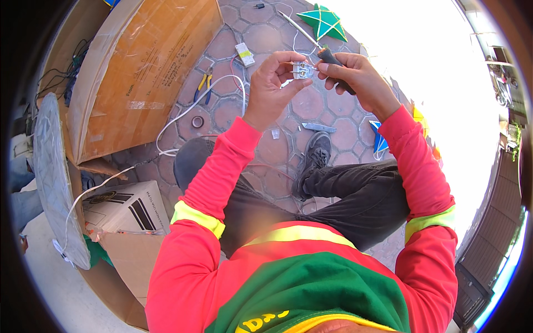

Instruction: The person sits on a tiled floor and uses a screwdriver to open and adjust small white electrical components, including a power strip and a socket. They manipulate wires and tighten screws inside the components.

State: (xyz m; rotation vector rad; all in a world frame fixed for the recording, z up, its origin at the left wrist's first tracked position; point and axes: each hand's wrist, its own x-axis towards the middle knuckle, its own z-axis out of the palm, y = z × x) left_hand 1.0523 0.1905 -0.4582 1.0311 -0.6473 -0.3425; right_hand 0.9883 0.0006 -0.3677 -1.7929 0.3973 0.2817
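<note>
My left hand (277,83) pinches a small pale, partly see-through electrical part (302,70) with metal-looking contacts, between thumb and fingers. My right hand (358,77) is closed around the dark handle of a long-shafted tool, by its look a screwdriver (329,57). Its pale shaft points up and left, away from the part. Thumb and fingertips of the right hand come right up to the part's right side; whether they touch it is too small to tell. Both hands are raised over the paving, in front of my crossed legs.
On the hexagonal paving lie yellow-and-blue pliers (203,87), a tape roll (197,121), a white box-shaped device (244,54), a grey cutter knife (319,127) and a looping white cable (183,114). A green star lantern (323,23) lies ahead. Large cardboard boxes (150,72) stand left.
</note>
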